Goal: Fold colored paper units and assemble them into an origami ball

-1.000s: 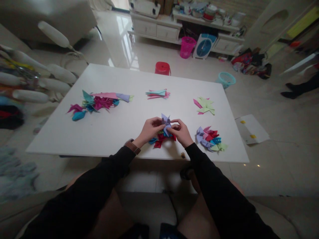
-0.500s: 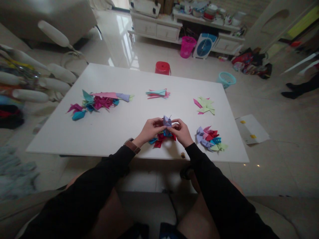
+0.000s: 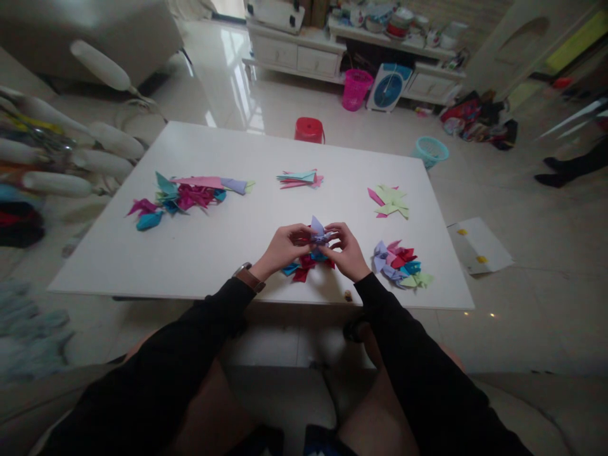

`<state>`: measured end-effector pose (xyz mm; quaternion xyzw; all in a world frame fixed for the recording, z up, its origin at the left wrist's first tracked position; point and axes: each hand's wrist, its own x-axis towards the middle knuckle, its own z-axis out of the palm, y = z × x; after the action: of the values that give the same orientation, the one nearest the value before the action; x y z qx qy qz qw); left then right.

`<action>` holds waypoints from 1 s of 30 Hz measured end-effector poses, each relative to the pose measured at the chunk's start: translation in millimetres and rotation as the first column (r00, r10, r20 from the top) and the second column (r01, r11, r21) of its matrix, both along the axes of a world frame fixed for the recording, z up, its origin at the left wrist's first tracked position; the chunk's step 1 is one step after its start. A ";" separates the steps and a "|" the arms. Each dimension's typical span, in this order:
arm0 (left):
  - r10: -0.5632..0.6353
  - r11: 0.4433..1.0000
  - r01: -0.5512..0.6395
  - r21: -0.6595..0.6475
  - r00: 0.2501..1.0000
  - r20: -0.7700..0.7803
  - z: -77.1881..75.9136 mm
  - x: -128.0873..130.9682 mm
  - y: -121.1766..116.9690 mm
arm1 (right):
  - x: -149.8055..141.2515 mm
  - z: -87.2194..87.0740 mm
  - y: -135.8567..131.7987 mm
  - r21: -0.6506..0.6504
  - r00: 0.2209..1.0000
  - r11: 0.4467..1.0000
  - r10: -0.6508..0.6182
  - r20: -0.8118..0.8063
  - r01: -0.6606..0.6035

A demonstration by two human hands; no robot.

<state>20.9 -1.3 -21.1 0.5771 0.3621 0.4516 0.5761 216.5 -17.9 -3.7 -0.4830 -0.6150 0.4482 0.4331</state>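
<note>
The left hand point(image 3: 284, 244) and right hand point(image 3: 349, 251) pinch one lavender paper point(image 3: 316, 225) in their fingers point(image 3: 300, 230); around it, five paper piles point(image 3: 304, 270): one nearer, one left, one beyond, two right.

Left arm point(image 3: 156, 364) and right arm point(image 3: 422, 361), both in black sleeves, extend forward from the lower corners and converge toward the midline. The left wrist point(image 3: 256, 273) bears a brown-strapped watch point(image 3: 249, 277); the right sleeve reaches the base of the hand. Left hand point(image 3: 286, 246): back uppermost, fingers bent inward, thumb opposed to them in a pinch. Right hand point(image 3: 349, 252): turned inward to face its counterpart, fingers curved, thumb point(image 3: 329, 252) directed toward the left hand, likewise pinching. The fingertips of the two hands lie near one another. Bare thighs point(image 3: 363, 411) appear below, spread apart.
</note>
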 end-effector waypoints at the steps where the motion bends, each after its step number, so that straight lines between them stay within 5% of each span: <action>1: 0.009 1.000 -0.009 0.016 1.000 -0.001 0.9 -0.2 -0.4 | -0.4 0.4 -0.9 0.031 1.000 0.999 0.015 0.014 -0.015; 23: 0.111 0.980 -0.098 0.173 0.991 -0.072 -0.2 0.0 -1.0 | -3.6 -2.8 -3.7 0.230 0.997 0.973 -0.016 0.076 -0.002; 30: 0.107 0.992 -0.104 0.073 0.994 -0.035 -8.3 2.3 1.0 | -3.3 -2.6 -3.3 0.244 0.995 0.970 -0.042 0.094 0.018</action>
<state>23.2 -0.3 -29.4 0.5857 0.3870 0.4829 0.5235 213.2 -21.1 -6.2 -0.4570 -0.6785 0.3386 0.4649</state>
